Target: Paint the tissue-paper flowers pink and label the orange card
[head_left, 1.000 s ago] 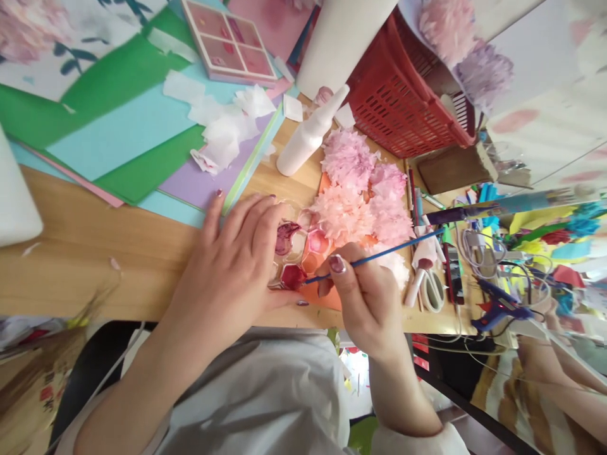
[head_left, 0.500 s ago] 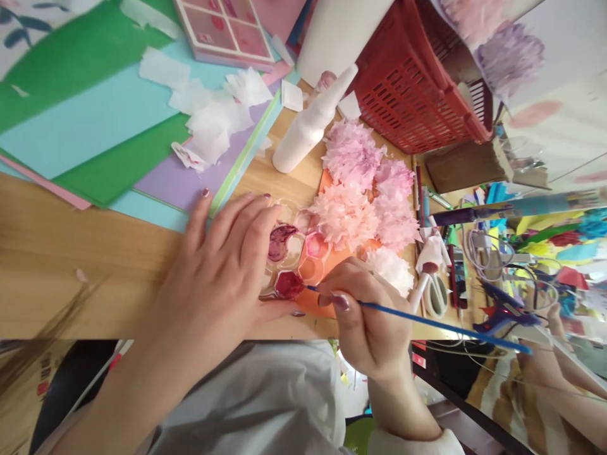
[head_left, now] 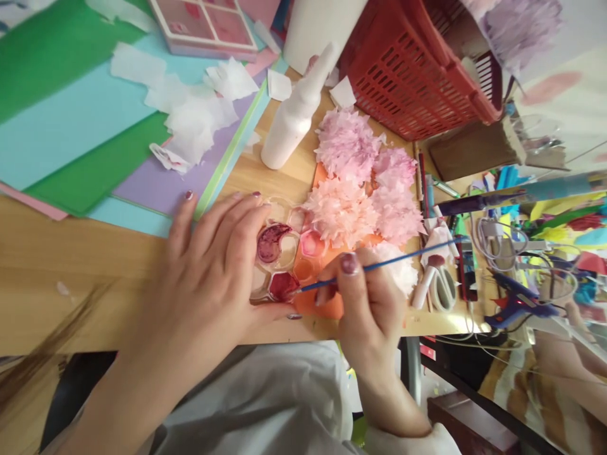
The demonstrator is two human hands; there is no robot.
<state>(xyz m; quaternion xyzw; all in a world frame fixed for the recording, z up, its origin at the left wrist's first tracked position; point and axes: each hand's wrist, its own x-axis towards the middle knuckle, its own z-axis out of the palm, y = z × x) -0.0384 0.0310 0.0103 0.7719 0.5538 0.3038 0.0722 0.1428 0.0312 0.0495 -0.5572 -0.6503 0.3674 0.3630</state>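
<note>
My left hand (head_left: pixel 215 275) lies over a clear paint palette (head_left: pixel 279 253) near the table's front edge, fingers curled round its left side and thumb under it. The palette's wells hold dark red and pink paint. My right hand (head_left: pixel 365 303) pinches a thin blue paintbrush (head_left: pixel 379 265), its tip dipped in the dark red well nearest me. Several pink tissue-paper flowers (head_left: pixel 360 183) rest on an orange sheet just beyond the palette and my right hand.
A white squeeze bottle (head_left: pixel 291 117) lies behind the palette. A red plastic basket (head_left: pixel 408 76) stands at the back right. Coloured paper sheets (head_left: pixel 85 133) and white tissue scraps (head_left: pixel 194 120) cover the left. Scissors (head_left: pixel 439 281), a blue glue gun (head_left: pixel 515 303) and cables lie at the right.
The brush handle has swung from pointing right and toward me to pointing right and away; its tip stays in the dark red well. My left hand keeps its hold on the palette.
</note>
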